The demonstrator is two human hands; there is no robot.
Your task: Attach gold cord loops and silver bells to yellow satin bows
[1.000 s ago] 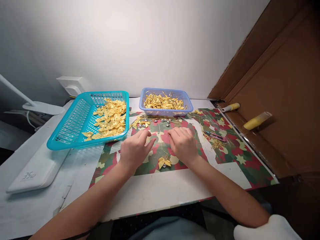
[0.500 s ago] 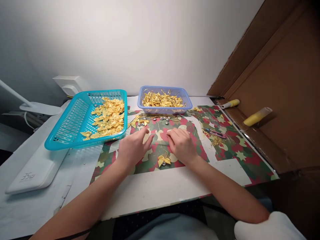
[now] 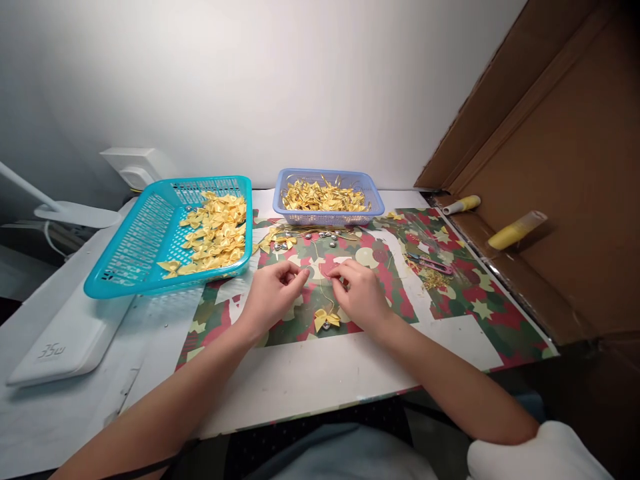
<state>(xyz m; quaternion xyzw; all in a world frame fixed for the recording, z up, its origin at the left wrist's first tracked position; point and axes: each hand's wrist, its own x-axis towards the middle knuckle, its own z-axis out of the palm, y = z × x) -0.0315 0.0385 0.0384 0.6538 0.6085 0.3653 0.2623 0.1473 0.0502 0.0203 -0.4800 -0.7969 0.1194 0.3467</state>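
My left hand [image 3: 273, 297] and my right hand [image 3: 361, 295] rest close together on a camouflage-patterned mat [image 3: 450, 300], fingers curled and pinching the ends of a thin gold thread [image 3: 323, 288]. The thread runs down to a yellow ribbon bow with a small silver bell [image 3: 327, 320] lying just in front of my hands. Beyond my fingers lie loose silver bells [image 3: 327, 235] and a few yellow bows [image 3: 273, 241].
A teal basket [image 3: 135, 247] with several yellow bows stands at the left. A lilac basket [image 3: 327, 217] of gold pieces is at the back. Small pink scissors [image 3: 431, 264] lie right. Two yellow tubes [image 3: 515, 230] sit on the cardboard wall [image 3: 575, 167]. A white lamp base [image 3: 65, 340] lies at far left.
Both hands drew back toward me and came closer together. Their fingers went from flat and stretched to curled and pinching at the thread. The view tilted slightly.
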